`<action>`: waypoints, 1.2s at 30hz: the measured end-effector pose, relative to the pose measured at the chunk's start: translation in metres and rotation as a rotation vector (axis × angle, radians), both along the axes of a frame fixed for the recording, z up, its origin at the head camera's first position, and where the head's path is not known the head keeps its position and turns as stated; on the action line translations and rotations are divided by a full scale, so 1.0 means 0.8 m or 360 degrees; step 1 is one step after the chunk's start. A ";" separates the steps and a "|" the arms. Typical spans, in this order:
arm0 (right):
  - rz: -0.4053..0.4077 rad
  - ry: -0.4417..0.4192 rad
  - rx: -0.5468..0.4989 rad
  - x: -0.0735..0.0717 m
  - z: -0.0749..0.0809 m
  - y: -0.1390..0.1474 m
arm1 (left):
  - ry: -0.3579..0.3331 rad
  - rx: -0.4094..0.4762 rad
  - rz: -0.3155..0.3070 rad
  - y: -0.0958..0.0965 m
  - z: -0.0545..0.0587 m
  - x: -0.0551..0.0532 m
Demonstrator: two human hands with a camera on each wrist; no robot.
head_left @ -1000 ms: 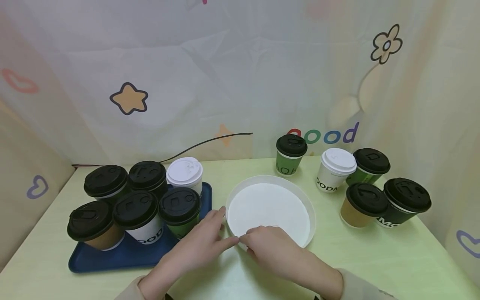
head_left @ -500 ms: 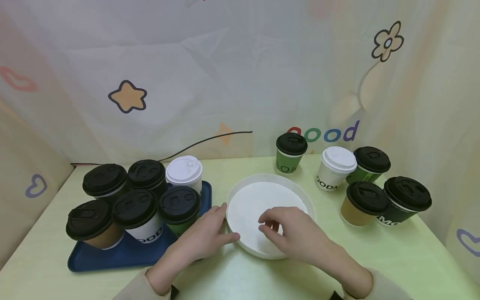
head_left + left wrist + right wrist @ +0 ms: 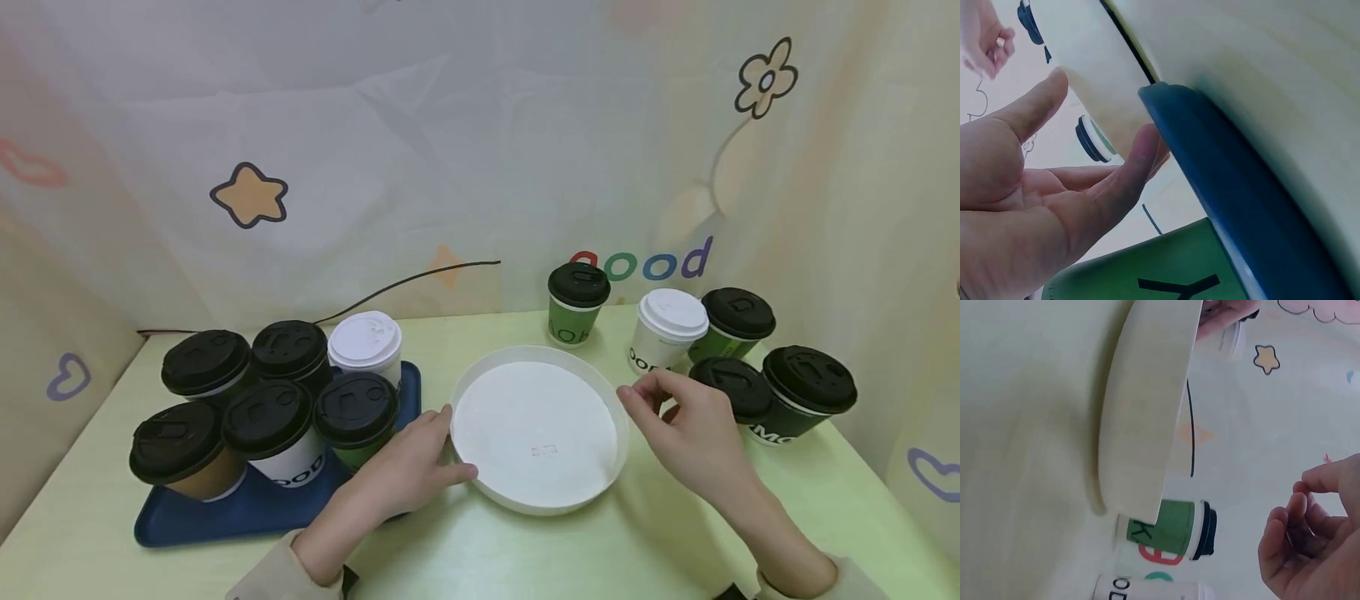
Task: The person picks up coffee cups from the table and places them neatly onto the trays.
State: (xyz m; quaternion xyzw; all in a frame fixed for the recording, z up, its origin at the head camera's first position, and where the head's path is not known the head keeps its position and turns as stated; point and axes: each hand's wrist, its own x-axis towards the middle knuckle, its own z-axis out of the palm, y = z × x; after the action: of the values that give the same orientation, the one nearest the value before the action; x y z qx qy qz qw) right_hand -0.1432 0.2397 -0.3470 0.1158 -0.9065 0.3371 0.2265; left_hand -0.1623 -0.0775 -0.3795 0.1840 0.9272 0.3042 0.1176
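A round white tray [image 3: 536, 408] with a low rim lies on the pale green table. My left hand [image 3: 408, 465] is at its left side, thumb and fingers spread along the rim; the left wrist view shows the fingers [image 3: 1138, 156] reaching to the tray's wall. My right hand [image 3: 693, 433] hovers right of the tray, fingers loosely bent and holding nothing. Nearest to it are a white-lidded paper cup [image 3: 663, 333] and a black-lidded cup [image 3: 738, 387], whose body my hand hides. A dark cup [image 3: 798, 400] and a green cup [image 3: 731, 329] stand close by.
A navy blue tray [image 3: 217, 521] at the left carries several lidded paper cups, its edge close to my left hand. Behind the round tray stands another green cup [image 3: 573, 321]. A printed curtain [image 3: 480, 150] hangs at the table's back edge.
My right hand has moved from the tray's front rim, over the tray, to the right near the cups. The left hand stays at the left rim.
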 end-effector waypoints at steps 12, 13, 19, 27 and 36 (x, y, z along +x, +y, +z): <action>-0.0349 -0.0370 0.0013 0.026 -0.025 0.076 | -0.0016 0.0014 0.0007 -0.001 -0.002 -0.004; -0.0378 -0.0381 0.0013 0.027 -0.028 0.083 | -0.0019 0.0018 0.0005 -0.001 -0.002 -0.004; -0.0523 -0.0511 -0.0074 0.032 -0.043 0.104 | -0.0026 0.0009 0.0006 -0.002 0.000 -0.005; -0.0640 -0.0690 -0.0503 0.025 -0.054 0.098 | -0.0021 0.0030 -0.0003 -0.001 0.000 -0.007; -0.0473 -0.0848 -0.0736 0.015 -0.064 0.104 | -0.0020 0.0019 -0.0010 -0.001 0.000 -0.009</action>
State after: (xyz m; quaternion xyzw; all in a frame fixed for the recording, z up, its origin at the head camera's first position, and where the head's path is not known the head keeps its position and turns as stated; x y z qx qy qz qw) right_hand -0.1310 0.3230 -0.3980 -0.1629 -0.8405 0.5145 0.0494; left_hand -0.1695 -0.0786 -0.3791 0.1857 0.9241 0.3105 0.1233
